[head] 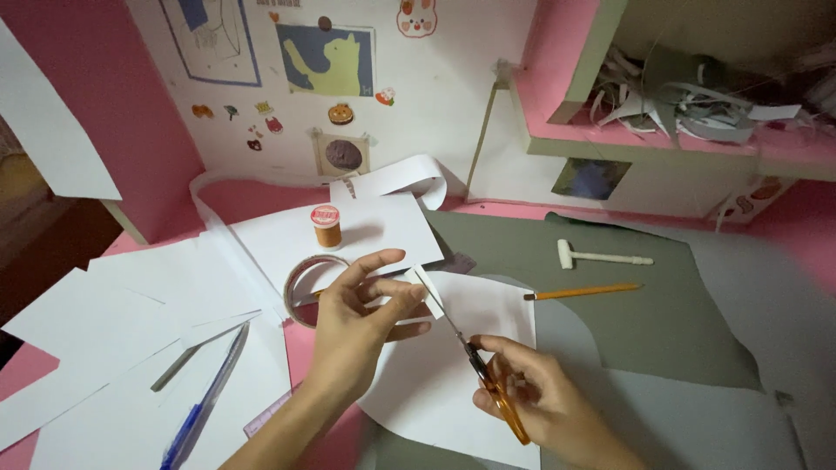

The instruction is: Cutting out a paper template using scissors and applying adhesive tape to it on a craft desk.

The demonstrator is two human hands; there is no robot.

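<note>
This looks like a craft corner in a home, likely a child's or hobbyist's desk, with pink walls (131,130) and a white board (418,96) stuck over with animal stickers (341,114) and a cat picture (326,59). The pink table (261,196) is spread with loose white paper sheets (131,305), grey card (662,322), a roll of clear tape (305,278), a spool of orange thread (326,226), a pencil (583,292), a blue pen (196,418) and a ruler (266,418). A pink and green shelf (662,139) at the upper right is heaped with paper offcuts (688,104), a sign of regular cutting and gluing here.
</note>
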